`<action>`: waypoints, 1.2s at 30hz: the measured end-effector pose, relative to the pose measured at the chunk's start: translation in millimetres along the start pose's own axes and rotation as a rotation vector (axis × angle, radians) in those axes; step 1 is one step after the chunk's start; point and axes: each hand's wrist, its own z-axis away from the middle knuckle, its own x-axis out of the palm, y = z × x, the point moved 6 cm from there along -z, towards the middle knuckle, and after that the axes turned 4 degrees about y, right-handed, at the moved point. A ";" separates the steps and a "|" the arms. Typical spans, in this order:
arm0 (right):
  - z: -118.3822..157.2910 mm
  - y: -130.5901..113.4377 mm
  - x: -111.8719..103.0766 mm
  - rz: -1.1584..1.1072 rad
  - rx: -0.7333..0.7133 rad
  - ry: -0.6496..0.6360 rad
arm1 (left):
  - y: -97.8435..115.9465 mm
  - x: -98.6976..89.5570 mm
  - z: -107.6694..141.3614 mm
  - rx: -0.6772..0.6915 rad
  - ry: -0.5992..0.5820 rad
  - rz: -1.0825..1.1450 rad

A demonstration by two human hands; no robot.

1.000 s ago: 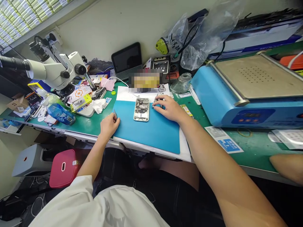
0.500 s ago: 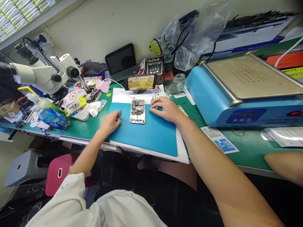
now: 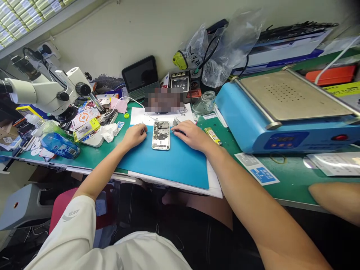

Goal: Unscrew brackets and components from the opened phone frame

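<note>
An opened phone (image 3: 161,135) with its inner parts showing lies on the blue mat (image 3: 163,165). To its left, my left hand (image 3: 135,135) rests with curled fingers round a small, thin item too small to name. My right hand (image 3: 191,135) is at the phone's right side, thumb and fingers pinched together near its edge; whatever they hold is too small to make out. A small grey pointed item (image 3: 176,121) lies just behind the right fingertips.
A blue heating machine (image 3: 253,131) stands at the right, a white microscope (image 3: 42,93) at the left. Behind the mat are a glass jar (image 3: 207,100) and a dark-screened device (image 3: 140,73). Another person's arm (image 3: 334,198) rests at the right edge.
My left hand has moved closer to the phone, and my right fingers have come nearer its right edge. The camera view has shifted slightly. The screen behind the mat is now blurred out.
</note>
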 end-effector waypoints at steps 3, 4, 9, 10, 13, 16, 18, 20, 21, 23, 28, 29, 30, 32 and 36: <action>-1.1 -2.9 -7.6 0.004 0.026 0.057 | -2.3 1.7 -4.8 0.000 0.045 0.024; -1.4 -3.5 -10.3 0.005 0.037 0.078 | -3.7 2.2 -4.5 -0.003 0.063 0.034; -1.9 -4.5 -19.0 0.001 0.077 0.157 | -8.3 1.0 2.0 -0.008 0.142 0.080; -1.9 -4.8 -19.8 0.000 0.081 0.167 | -7.9 0.0 2.9 -0.003 0.154 0.088; -1.6 -5.9 -21.2 0.000 0.090 0.190 | -4.9 -4.9 4.2 0.015 0.199 0.113; -1.5 -7.4 -22.8 0.007 0.091 0.210 | -2.0 -9.6 4.2 0.031 0.242 0.138; -1.6 -8.1 -24.1 0.014 0.093 0.225 | -1.0 -11.3 4.1 0.039 0.259 0.154; -1.8 -8.8 -25.3 0.020 0.096 0.238 | -0.5 -12.2 3.9 0.043 0.266 0.169; -1.8 -9.3 -26.0 0.022 0.098 0.243 | -0.3 -12.5 3.7 0.043 0.269 0.177; -1.5 -11.4 -28.0 0.022 0.100 0.258 | -0.1 -13.2 3.5 0.039 0.275 0.191; 1.8 -21.2 -40.6 0.012 0.117 0.375 | -0.5 -14.5 2.7 0.018 0.287 0.212; 3.0 -23.1 -44.0 0.009 0.124 0.413 | -0.5 -14.5 2.6 0.018 0.286 0.215; 4.1 -24.6 -46.9 0.006 0.131 0.449 | -0.3 -14.5 2.6 0.019 0.285 0.217; 6.1 -26.3 -50.7 0.000 0.140 0.508 | 0.1 -14.3 2.5 0.023 0.282 0.222; 8.0 -24.6 -51.0 -0.009 0.130 0.583 | 0.2 -13.8 2.4 0.020 0.275 0.227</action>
